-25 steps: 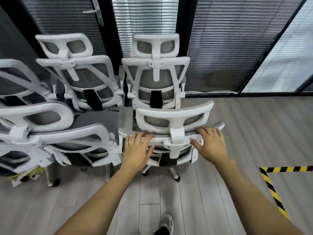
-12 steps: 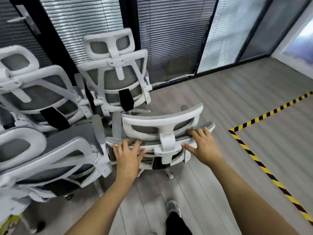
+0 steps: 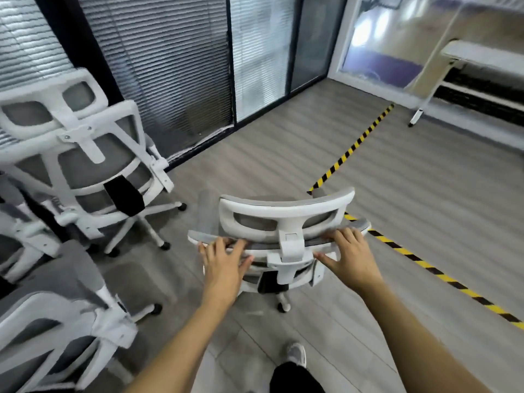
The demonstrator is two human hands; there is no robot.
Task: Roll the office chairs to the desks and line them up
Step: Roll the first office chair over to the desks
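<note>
Grey floor (image 3: 283,154), chair (image 3: 286,222) backrest toward camera, both hands gripping

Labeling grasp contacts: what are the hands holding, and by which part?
Both hands grip one office chair by the top edge of its backrest, just below the headrest: left hand left of the headrest post, right hand right of it.

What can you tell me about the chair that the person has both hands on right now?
The held chair is an office chair with a white plastic frame and grey mesh, seen from behind. It has a curved headrest on a white bracket, a wide backrest top edge and a black lumbar piece below. It stands upright on grey plank floor, apart from the other chairs. The left hand and right hand rest on the backrest's top edge; one caster shows beneath.
</note>
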